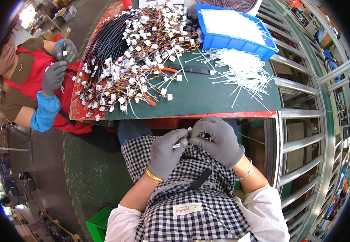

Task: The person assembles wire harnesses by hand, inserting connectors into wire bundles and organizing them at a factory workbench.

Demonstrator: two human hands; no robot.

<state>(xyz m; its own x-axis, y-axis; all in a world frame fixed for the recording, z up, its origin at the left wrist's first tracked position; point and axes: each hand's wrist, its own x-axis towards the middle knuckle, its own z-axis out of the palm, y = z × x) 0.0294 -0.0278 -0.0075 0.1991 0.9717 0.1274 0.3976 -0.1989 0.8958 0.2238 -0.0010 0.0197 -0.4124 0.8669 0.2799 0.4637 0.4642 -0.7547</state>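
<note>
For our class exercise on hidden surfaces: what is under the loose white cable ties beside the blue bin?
The green tabletop shows between the outer white cable ties. Their thick middle covers whatever lies beneath, so that part cannot be seen.

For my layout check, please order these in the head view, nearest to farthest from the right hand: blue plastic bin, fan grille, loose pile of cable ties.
1. Loose pile of cable ties: on the green mat, ahead of the right hand.
2. Blue plastic bin: beyond the pile.
3. Fan grille: behind the bin, top edge.
</note>
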